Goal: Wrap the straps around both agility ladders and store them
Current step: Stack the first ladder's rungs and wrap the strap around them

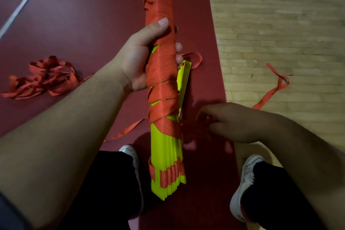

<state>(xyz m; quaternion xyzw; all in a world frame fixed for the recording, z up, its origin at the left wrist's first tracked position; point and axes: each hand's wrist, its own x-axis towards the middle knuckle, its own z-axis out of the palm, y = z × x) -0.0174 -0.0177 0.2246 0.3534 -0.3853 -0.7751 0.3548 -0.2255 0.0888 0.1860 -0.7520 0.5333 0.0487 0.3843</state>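
Over red mat [84, 24] beside wood floor [280, 24], left hand [141, 56] gripping strapped ladder [164, 147]

Nothing legible shows anywhere: no word, brand or number. The ladder [164, 147], the strap [162, 67] wound on it, the shoe [242, 181] and the floor [280, 24] all show plain surfaces, and the shoe is too dim to tell any mark.

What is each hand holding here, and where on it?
The left hand grips the strap-wrapped ladder bundle around its middle. The right hand is blurred; its grip cannot be told.
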